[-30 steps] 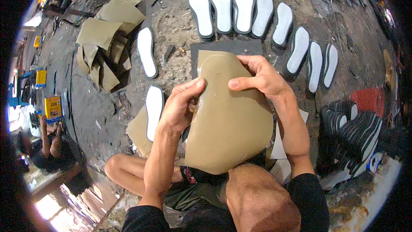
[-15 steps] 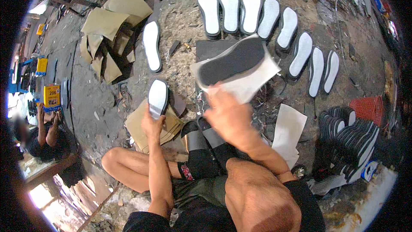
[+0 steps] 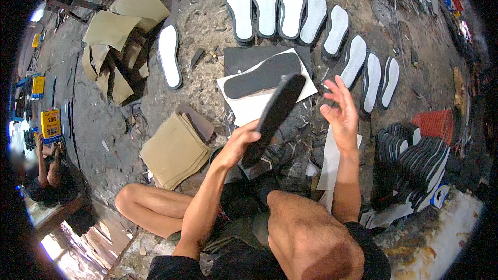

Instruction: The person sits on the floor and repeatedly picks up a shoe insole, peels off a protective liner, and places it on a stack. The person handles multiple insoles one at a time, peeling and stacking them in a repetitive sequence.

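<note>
Floor (image 3: 114,129), head view: stained grey; I see white-topped soles (image 3: 292,12) arced across it.
Left hand (image 3: 234,148): gripping a tilted black sole (image 3: 275,119), raised.
Right hand (image 3: 342,119): open, fingers apart, near that sole.
White sheet (image 3: 248,111): beneath a second dark sole (image 3: 262,77).

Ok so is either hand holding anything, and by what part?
Left hand: a dark sole, gripped at its left edge, toward the near end. Right hand: open, holding nothing.

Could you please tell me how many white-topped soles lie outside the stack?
9: eight soles in an arc beyond and right of the sheet, one left of it. The right hand partly covers one.
</note>
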Action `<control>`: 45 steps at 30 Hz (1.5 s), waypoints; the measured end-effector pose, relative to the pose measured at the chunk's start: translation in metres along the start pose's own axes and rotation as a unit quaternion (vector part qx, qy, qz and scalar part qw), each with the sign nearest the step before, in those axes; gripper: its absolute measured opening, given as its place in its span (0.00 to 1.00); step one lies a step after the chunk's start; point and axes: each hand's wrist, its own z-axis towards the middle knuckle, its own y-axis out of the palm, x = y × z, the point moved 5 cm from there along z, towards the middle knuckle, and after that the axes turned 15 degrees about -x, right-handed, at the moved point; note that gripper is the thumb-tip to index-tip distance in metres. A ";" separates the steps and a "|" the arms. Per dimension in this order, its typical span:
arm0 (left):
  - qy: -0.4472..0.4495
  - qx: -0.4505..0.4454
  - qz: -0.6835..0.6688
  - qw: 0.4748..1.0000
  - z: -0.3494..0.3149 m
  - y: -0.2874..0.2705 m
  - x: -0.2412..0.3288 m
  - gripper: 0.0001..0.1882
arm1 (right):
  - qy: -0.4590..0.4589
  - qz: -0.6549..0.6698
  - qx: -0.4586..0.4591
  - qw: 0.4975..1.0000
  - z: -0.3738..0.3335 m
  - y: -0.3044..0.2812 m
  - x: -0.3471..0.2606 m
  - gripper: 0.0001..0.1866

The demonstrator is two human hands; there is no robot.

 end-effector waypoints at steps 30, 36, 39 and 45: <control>0.113 0.571 0.556 0.593 0.018 -0.089 0.013 0.34 | -0.051 0.281 0.322 0.903 -0.021 -0.031 0.036 0.30; 0.157 0.382 0.463 0.784 0.008 -0.086 0.035 0.09 | -0.060 0.230 0.408 0.881 -0.043 -0.060 0.037 0.29; 0.290 0.353 0.590 0.666 -0.015 -0.008 0.042 0.07 | -0.074 0.190 0.454 0.867 -0.057 -0.080 0.032 0.27; 0.360 0.244 0.712 0.551 -0.032 0.063 0.036 0.10 | -0.114 0.196 0.475 0.850 -0.061 -0.085 0.021 0.28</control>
